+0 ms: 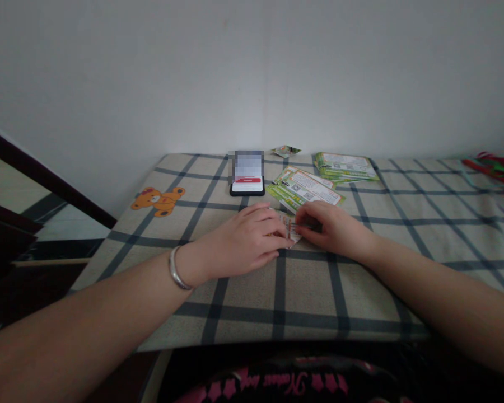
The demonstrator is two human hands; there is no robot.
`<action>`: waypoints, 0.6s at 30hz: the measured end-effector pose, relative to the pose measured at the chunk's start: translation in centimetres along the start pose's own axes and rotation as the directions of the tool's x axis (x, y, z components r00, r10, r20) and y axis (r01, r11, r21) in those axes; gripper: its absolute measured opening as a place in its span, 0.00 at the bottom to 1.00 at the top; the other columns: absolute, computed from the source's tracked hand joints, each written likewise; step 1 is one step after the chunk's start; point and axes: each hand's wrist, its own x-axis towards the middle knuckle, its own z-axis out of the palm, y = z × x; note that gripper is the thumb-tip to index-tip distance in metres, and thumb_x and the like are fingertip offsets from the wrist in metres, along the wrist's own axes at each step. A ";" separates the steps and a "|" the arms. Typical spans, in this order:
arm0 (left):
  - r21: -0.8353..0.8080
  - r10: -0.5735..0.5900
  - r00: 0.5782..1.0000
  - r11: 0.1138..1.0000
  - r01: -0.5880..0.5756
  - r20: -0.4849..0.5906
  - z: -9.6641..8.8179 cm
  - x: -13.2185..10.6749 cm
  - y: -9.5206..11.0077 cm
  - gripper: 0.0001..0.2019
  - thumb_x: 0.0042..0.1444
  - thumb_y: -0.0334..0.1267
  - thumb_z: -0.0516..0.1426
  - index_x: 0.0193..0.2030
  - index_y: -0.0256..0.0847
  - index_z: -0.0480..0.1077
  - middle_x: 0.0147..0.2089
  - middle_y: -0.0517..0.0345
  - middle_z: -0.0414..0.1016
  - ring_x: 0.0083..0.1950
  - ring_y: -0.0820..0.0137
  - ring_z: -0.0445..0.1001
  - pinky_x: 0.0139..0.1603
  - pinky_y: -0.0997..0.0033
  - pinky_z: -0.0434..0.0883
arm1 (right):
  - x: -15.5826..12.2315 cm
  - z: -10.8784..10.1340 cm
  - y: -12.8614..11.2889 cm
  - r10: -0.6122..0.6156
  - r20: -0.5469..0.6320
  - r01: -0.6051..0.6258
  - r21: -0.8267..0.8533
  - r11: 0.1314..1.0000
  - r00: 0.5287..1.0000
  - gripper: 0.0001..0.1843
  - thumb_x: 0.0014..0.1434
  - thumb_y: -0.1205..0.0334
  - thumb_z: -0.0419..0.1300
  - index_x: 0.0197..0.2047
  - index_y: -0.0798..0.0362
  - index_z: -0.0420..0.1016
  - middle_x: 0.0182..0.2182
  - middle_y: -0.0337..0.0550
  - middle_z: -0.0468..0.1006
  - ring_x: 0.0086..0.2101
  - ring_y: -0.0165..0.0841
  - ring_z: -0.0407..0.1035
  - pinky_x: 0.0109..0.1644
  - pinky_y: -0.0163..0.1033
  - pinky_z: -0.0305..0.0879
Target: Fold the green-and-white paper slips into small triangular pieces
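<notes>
A small printed leaflet [291,230] lies on the checked tablecloth between my two hands, mostly covered by fingers. My left hand [254,238], palm down, has its fingers curled over the leaflet's left part. At the leaflet's right edge, my right hand [325,226] pinches it between thumb and bent fingers. Whether the paper is folded under the fingers is hard to see. Just beyond my right hand, several green and white leaflets [306,187] are fanned out in a loose pile.
A phone [247,173] with a lit screen is at the back. Right of it are a small folded paper piece [286,151] and another leaflet stack [345,167]. Red and green items [499,170] lie far right. A bear picture [157,201] marks the checked cloth [247,302]. A wall stands behind.
</notes>
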 end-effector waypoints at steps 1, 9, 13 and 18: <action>-0.003 -0.005 1.000 1.000 0.005 0.006 0.0 0.0 0.0 0.12 0.61 0.33 0.56 0.51 0.44 0.74 0.51 0.55 0.76 0.55 0.64 0.70 0.69 0.50 0.57 | 0.0 0.0 0.1 -0.017 0.006 0.017 0.001 1.000 1.000 0.02 0.58 0.65 0.60 0.36 0.53 0.72 0.30 0.40 0.75 0.32 0.31 0.67 0.36 0.35 0.63; -0.031 -0.022 0.998 0.999 0.024 0.057 0.0 -0.1 -0.1 0.14 0.61 0.33 0.56 0.53 0.43 0.73 0.51 0.54 0.75 0.55 0.64 0.71 0.69 0.48 0.54 | -0.2 -1.3 0.0 -0.128 0.102 0.128 0.010 0.992 0.986 0.06 0.60 0.60 0.62 0.40 0.51 0.77 0.37 0.43 0.77 0.39 0.34 0.70 0.44 0.39 0.66; -0.046 -0.013 0.998 0.999 0.016 0.061 0.2 -0.3 -0.3 0.14 0.61 0.34 0.57 0.54 0.42 0.72 0.51 0.54 0.75 0.54 0.64 0.70 0.68 0.49 0.57 | -0.4 -1.8 0.0 -0.164 0.135 0.167 -0.007 0.986 0.977 0.08 0.62 0.60 0.61 0.43 0.52 0.77 0.41 0.45 0.78 0.41 0.35 0.71 0.46 0.40 0.67; -0.070 0.008 0.999 0.998 -0.006 0.034 0.3 -0.3 -0.4 0.15 0.61 0.34 0.56 0.54 0.40 0.72 0.51 0.53 0.75 0.54 0.62 0.69 0.61 0.55 0.66 | -0.5 -1.6 0.3 -0.141 0.119 0.145 -0.031 0.989 0.983 0.08 0.63 0.59 0.60 0.42 0.51 0.79 0.39 0.45 0.78 0.40 0.34 0.71 0.45 0.40 0.67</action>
